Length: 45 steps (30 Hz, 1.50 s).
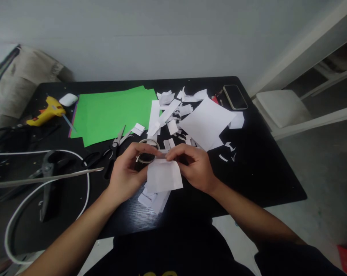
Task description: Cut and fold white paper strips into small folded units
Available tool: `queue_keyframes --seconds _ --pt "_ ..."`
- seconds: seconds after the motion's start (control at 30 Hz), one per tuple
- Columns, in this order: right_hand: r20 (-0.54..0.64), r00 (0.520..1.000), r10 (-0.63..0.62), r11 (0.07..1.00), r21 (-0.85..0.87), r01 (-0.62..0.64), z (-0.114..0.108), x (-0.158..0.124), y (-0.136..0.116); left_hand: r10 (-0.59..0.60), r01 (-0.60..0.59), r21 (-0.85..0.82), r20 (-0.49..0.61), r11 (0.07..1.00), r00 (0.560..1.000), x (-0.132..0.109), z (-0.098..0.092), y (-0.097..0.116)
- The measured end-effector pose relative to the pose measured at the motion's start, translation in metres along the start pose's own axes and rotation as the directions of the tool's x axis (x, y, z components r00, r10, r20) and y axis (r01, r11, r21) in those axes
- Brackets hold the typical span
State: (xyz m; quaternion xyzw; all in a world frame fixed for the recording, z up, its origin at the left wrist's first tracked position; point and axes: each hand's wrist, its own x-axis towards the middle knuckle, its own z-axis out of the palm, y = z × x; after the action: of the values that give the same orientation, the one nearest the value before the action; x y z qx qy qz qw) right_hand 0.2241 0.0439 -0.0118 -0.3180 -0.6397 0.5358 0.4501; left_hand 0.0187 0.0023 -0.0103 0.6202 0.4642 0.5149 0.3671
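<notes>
Between both hands, above the front of the black table, is a small white sheet of paper (164, 177). My left hand (130, 168) grips its left and upper edge, fingers bent over the top. My right hand (195, 165) pinches its upper right part. A fold or strip runs along the top edge under the fingertips. Just behind my left fingers lies a roll of tape (147, 145), partly covered by the hand. Below the held sheet, several cut paper pieces (159, 201) lie on the table. Open scissors (116, 143) rest left of my left hand.
Green sheets (116, 111) lie at the back left, beside a yellow glue gun (48, 111) and a white case (68, 99). Paper scraps (167, 115) and a large white sheet (208, 120) cover the back middle. A phone (235, 97) lies far right. A white cable (89, 191) loops at left.
</notes>
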Motion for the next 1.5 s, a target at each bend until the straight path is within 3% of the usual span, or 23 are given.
queue_keyframes --seconds 0.1,0.2,0.33,0.43,0.5,0.57,0.67,0.77,0.83,1.1,1.4,1.5 --pt "-0.032 0.992 -0.126 0.99 -0.065 0.123 0.0 0.0 -0.001 0.085 -0.076 0.117 -0.069 0.99 0.994 0.001 0.0 0.0" --pt "-0.069 0.976 -0.205 0.971 -0.139 0.194 -0.001 0.001 -0.002 -0.03 0.048 0.115 -0.146 0.992 0.989 0.003 -0.001 0.004" --pt "-0.104 0.961 -0.258 0.947 -0.224 0.23 -0.002 0.001 0.001 -0.32 0.32 -0.007 0.004 0.948 0.948 0.005 -0.002 0.01" --pt "-0.087 0.956 -0.28 0.932 -0.264 0.249 -0.001 -0.001 0.001 -0.417 0.427 -0.081 0.119 0.901 0.901 0.005 -0.001 0.011" --pt "-0.065 0.957 -0.283 0.927 -0.275 0.256 0.0 -0.001 0.001 -0.455 0.47 -0.127 0.132 0.874 0.881 0.004 0.002 0.011" --pt "-0.069 0.973 -0.22 0.953 -0.226 0.2 0.002 -0.002 0.001 -0.472 0.481 -0.156 0.095 0.863 0.877 0.003 0.003 0.01" --pt "-0.108 0.994 0.034 0.999 0.008 -0.033 0.004 -0.001 0.001 -0.457 0.453 -0.159 0.012 0.877 0.889 0.003 0.004 0.009" --pt "-0.044 0.952 0.303 0.928 0.241 -0.284 0.003 0.001 0.003 -0.408 0.402 -0.101 -0.046 0.91 0.912 0.002 0.004 0.009" --pt "0.028 0.919 0.394 0.88 0.277 -0.386 0.002 0.003 0.003 -0.378 0.375 -0.054 -0.058 0.925 0.924 0.002 0.005 0.008" --pt "0.035 0.924 0.38 0.915 0.132 -0.381 0.0 0.007 -0.001 -0.368 0.368 -0.026 -0.026 0.93 0.929 0.001 0.005 0.007" --pt "0.01 0.94 0.342 0.939 0.038 -0.342 0.002 0.005 0.001 -0.467 0.467 -0.221 0.052 0.856 0.883 0.005 0.006 0.006" --pt "0.017 0.946 0.325 0.945 0.028 -0.325 0.004 0.003 0.003 -0.471 0.476 -0.216 0.076 0.853 0.879 0.005 0.007 0.005"
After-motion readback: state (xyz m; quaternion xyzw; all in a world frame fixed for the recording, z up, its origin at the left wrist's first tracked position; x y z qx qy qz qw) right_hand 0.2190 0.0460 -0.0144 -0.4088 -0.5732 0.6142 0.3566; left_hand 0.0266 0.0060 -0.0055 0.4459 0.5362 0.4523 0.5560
